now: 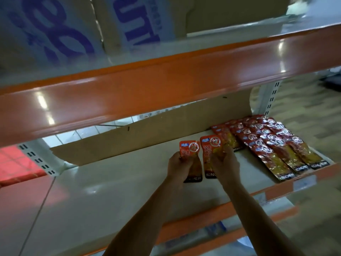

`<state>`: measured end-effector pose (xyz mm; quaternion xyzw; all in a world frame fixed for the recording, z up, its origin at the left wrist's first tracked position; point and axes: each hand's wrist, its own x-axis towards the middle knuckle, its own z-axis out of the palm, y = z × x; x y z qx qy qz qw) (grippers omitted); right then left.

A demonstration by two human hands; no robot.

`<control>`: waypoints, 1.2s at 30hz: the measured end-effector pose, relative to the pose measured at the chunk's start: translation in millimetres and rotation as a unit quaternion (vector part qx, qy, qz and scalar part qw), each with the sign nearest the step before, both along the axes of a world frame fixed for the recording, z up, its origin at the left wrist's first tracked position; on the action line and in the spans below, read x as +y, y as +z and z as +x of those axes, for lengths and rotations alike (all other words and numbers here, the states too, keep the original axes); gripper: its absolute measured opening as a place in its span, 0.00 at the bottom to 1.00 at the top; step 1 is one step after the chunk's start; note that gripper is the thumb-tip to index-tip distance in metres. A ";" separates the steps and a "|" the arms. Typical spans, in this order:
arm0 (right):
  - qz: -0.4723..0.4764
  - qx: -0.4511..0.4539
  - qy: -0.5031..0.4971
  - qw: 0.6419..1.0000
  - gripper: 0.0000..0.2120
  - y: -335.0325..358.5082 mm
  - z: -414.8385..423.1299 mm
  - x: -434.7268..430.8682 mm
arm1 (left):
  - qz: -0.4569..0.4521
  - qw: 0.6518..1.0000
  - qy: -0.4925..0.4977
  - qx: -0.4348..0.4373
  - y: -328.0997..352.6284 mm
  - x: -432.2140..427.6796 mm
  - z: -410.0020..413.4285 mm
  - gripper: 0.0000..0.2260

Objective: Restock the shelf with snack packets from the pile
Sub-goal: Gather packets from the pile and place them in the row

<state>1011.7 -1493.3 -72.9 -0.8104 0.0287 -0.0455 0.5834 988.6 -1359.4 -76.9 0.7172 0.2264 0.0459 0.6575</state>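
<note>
Shelf (pixel 110 182) restocking
Left hand (pixel 180 168) gripped left packet (pixel 190 149); right hand (pixel 225 163) gripped right packet (pixel 209 147), just left of stocked row (pixel 276 145).

A shop: orange-edged metal shelving (pixel 166 85), rows of snack packets (pixel 276 145).

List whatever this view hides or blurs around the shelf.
Head view only.
Source pile: outside the frame.
Middle of the left packet: covered by the left hand.
Middle of the right packet: covered by the right hand.
Price label on the shelf front: too blurred to read.
</note>
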 end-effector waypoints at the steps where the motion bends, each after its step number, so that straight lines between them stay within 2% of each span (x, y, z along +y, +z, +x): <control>1: 0.000 -0.004 0.003 1.000 0.14 -0.1 6.0 -4.3 | 0.009 1.000 0.000 0.000 -1.2 -4.6 6.7 0.08; 9: 0.038 -0.035 0.019 0.998 0.10 0.5 60.4 -51.5 | 0.033 0.998 0.058 0.011 -11.0 -53.1 56.5 0.03; 16: 0.011 -0.058 0.048 0.997 0.09 10.1 113.4 -111.6 | 0.037 0.987 0.152 -0.023 -18.3 -111.1 93.0 0.10; 22: 0.002 -0.039 0.077 0.996 0.12 10.3 134.6 -143.8 | 0.024 0.984 0.177 -0.021 -21.1 -135.8 111.1 0.06; 28: -0.006 -0.034 0.086 0.996 0.17 7.2 142.6 -155.2 | 0.145 0.970 0.193 0.017 -23.8 -148.9 124.7 0.09; 32: -0.020 -0.033 0.095 0.995 0.22 4.2 144.0 -157.2 | 0.163 0.967 0.190 0.051 -28.0 -146.5 130.4 0.07; 36: -0.026 -0.025 0.098 0.995 0.23 4.4 145.9 -157.5 | 0.213 0.961 0.168 0.061 -28.3 -143.8 132.8 0.12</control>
